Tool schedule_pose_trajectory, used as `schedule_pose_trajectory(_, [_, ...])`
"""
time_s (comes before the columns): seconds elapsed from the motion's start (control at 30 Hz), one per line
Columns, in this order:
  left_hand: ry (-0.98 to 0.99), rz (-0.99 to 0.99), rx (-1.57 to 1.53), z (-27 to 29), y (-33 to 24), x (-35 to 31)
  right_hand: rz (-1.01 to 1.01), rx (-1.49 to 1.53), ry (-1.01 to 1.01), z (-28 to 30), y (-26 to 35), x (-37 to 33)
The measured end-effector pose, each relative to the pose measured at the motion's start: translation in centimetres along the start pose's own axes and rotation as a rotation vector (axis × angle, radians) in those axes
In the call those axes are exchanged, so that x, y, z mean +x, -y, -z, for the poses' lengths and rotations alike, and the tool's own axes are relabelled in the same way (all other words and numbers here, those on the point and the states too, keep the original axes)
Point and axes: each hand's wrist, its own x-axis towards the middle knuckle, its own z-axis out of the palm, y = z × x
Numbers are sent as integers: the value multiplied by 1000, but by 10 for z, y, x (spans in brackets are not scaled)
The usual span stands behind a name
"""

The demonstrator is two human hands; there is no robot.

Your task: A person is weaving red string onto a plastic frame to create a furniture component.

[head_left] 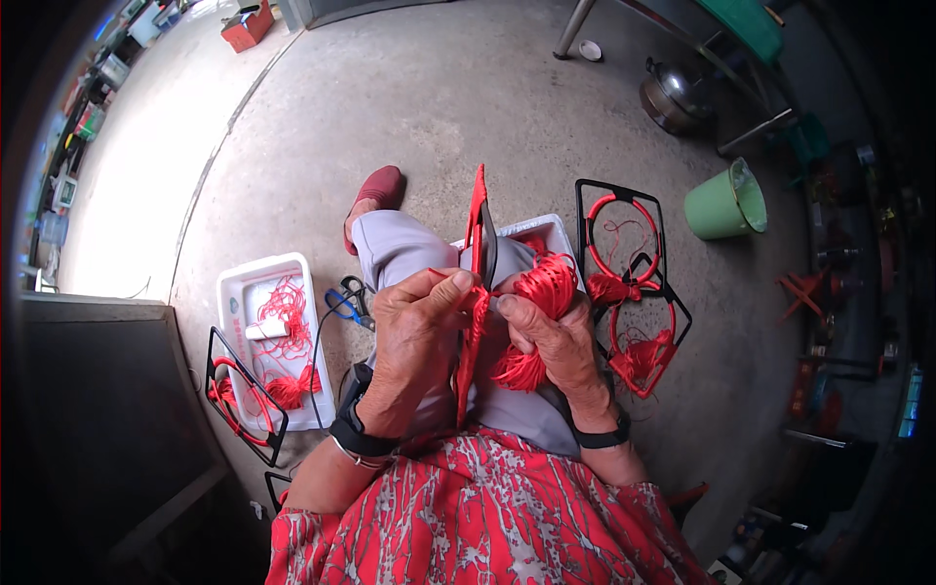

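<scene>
A frame partly wrapped in red cord (476,234) stands almost edge-on above my lap, with a dark bare part on its right side. My left hand (414,317) is closed at the frame's near side, thumb and forefinger pinching red cord against it. On the other side my right hand (554,341) is closed round a looped bundle of red cord (548,285), its thumb tip close to the frame. More strands of the bundle hang below the right fingers. The exact path of the cord between the two hands is hidden by the fingertips.
White tray (226,292) with loose red cord stands left; blue-handled scissors (343,304) lie beside it. Black frames with red rings (626,200) lie right, another (275,429) leans on the tray. Another white tray (558,229) is behind my hands. Further off are a green bucket (717,207) and pot (673,96).
</scene>
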Motion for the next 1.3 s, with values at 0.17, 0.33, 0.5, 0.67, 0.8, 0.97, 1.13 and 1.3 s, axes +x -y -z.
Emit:
schedule_pose_trajectory(0.17, [-6, 29, 86, 3, -1, 3, 100, -41, -25, 2, -2, 4])
schedule_pose_trajectory(0.33, [45, 47, 0, 5, 4, 3, 80, -60, -38, 1, -2, 6])
schedule_pose_trajectory(0.5, [140, 51, -83, 10, 7, 6, 56, -75, -26, 3, -3, 9])
schedule_pose_trajectory(0.67, [252, 123, -201, 6, 3, 5, 70, -86, -71, 2, -4, 10])
schedule_pose_trajectory(0.8, [287, 164, -161, 4, 6, 10, 59, -59, -105, 8, -8, 6])
schedule_pose_trajectory(0.97, [274, 136, -137, 9, 12, 17, 322, -386, -153, -3, -8, -16])
schedule_pose_trajectory(1.13, [257, 113, -56, 10, 10, 21, 121, -592, 29, 7, -18, -37])
schedule_pose_trajectory(1.3, [324, 158, -82, 12, 8, 25, 107, -576, 56, 15, -3, -38])
